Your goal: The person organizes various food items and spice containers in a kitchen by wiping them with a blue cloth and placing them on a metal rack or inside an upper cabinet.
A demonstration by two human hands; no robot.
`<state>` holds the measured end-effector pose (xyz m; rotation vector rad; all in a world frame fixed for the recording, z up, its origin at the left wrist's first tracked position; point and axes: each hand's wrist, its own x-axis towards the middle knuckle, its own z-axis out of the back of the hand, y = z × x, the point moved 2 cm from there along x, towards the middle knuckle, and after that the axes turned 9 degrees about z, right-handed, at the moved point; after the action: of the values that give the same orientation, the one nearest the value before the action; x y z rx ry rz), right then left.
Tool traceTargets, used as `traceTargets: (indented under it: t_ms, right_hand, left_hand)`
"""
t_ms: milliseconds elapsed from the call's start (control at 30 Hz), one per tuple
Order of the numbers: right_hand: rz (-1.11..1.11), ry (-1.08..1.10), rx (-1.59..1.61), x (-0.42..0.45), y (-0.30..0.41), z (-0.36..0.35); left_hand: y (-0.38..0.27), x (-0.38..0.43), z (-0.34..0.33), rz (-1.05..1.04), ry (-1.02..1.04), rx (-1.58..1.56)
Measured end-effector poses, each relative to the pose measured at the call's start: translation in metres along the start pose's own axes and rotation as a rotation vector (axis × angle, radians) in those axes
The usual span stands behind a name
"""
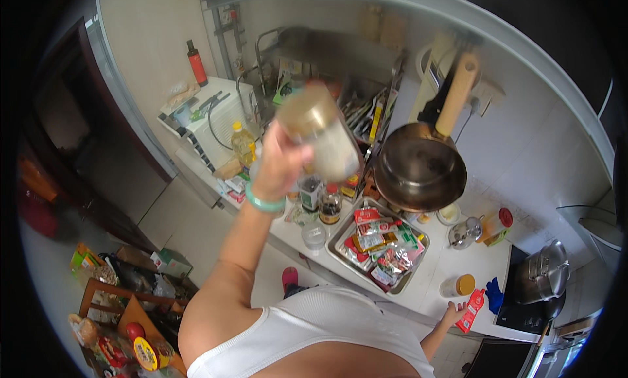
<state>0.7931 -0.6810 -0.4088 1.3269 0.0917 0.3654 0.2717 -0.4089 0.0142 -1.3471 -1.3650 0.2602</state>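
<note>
My left hand [280,164], with a pale green bangle at the wrist, grips a clear jar [336,150] with a gold lid. The jar is raised above the counter, tilted and blurred; its contents look pale. Low on the right, my right hand [455,313] has its fingers on a red packet [472,311] at the counter's front edge. Beside that packet stands another jar [456,286] with a yellow-gold lid. A metal tray [336,253] full of seasoning packets lies between my two hands. Behind the raised jar, a bottle of dark sauce [330,207] is partly visible.
A frying pan [419,164] with a wooden handle hangs above the tray. A steel pot [538,275] stands on the black cooktop [509,307], near a blue cloth [494,295]. An oil bottle [241,143] and a white appliance [216,133] are at the left.
</note>
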Motion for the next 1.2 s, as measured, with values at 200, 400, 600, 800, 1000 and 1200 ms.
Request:
traceTargets:
  t_ms: [200, 400, 600, 800, 1000, 1200]
  right_hand:
    - [-0.018, 0.011, -0.075, -0.038, 0.04, -0.001]
    - [-0.039, -0.028, -0.087, -0.09, 0.024, 0.032]
    - [-0.003, -0.186, -0.358, -0.17, -0.043, 0.109]
    - [-0.257, -0.021, -0.391, -0.173, -0.052, 0.148]
    - [0.154, -0.096, -0.341, -0.136, 0.012, 0.091]
    - [0.044, 0.04, -0.373, -0.128, 0.099, 0.052]
  left_hand:
    - [0.011, 0.197, 0.109, -0.206, -0.329, 0.419]
    - [0.05, 0.355, 0.179, -0.3, -0.542, 0.915]
    - [0.062, 0.411, 0.186, -0.24, -0.442, 1.01]
    - [0.09, 0.388, 0.164, -0.329, -0.446, 0.843]
    - [0.117, 0.406, 0.174, -0.35, -0.23, 1.006]
    - [0.106, 0.434, 0.249, -0.486, -0.455, 1.726]
